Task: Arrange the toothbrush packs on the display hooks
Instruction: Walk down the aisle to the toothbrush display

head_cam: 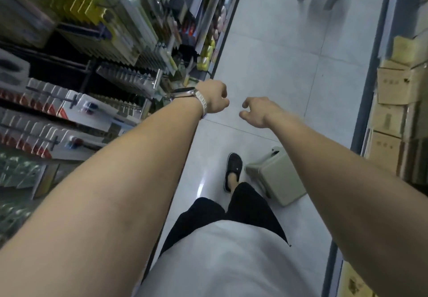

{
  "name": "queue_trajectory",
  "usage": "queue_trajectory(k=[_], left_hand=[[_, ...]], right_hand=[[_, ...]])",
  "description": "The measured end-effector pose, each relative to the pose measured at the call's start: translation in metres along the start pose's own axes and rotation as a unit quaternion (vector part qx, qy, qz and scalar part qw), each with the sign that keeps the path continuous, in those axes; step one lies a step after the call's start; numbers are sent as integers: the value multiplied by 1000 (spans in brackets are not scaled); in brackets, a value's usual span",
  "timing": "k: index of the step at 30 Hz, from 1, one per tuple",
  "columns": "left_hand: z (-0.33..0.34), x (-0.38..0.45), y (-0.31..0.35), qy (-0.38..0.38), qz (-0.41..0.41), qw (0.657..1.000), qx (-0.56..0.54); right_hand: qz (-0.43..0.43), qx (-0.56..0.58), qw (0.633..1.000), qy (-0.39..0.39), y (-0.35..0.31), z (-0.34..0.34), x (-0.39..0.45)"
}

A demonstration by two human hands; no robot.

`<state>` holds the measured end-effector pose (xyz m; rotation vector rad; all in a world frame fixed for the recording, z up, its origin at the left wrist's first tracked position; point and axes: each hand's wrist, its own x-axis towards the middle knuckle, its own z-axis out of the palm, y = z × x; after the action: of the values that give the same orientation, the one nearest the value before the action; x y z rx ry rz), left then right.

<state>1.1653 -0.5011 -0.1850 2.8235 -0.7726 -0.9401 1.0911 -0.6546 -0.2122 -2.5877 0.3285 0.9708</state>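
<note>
1. Both arms are stretched out over the aisle, and neither hand carries anything. The left hand (215,98), with a watch (185,92) on its wrist, has its fingers curled under and holds no pack.
2. The right hand (256,111) hangs beside it with fingers loosely bent, also holding nothing. The two hands are near each other but apart, above the tiled floor (289,53).
3. The toothbrush packs (129,81) hang in rows on the display hooks (74,102) of the rack on the person's left. Which rows are toothbrushes is hard to tell through the blur; the long clear blister packs look the likeliest.
4. The key relation: the rack lies to the left of both hands, so the left hand is the nearer one, its wrist just beside the edge of the nearest row.
5. The packs hang face-on in stacks, and each hook juts out of the rack towards the aisle, so a pack would slide on or off along that line.
6. A pale stool (275,176) stands on the floor by the person's foot (232,171), and cardboard boxes (393,92) are stacked on the right.
7. My read: no pack is in hand, so the next reach goes left.
</note>
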Motion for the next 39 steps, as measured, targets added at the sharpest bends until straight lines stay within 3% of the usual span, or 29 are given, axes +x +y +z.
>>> queue_trajectory(k=[12, 16, 22, 32, 39], left_hand=[[-57, 98, -51, -58, -44, 996, -45], [-65, 122, -67, -44, -48, 994, -84], [-52, 149, -90, -58, -87, 985, -137], [-5, 188, -119, -38, -263, 925, -274], [67, 209, -139, 5, -331, 879, -342]], right_hand=[[-10, -29, 999, -13, -35, -86, 119], [-26, -40, 999, -8, -47, -101, 153], [-65, -90, 992, -58, -67, -111, 202], [-187, -215, 943, -173, -84, -96, 296], [-217, -222, 933, -184, -87, -28, 342]])
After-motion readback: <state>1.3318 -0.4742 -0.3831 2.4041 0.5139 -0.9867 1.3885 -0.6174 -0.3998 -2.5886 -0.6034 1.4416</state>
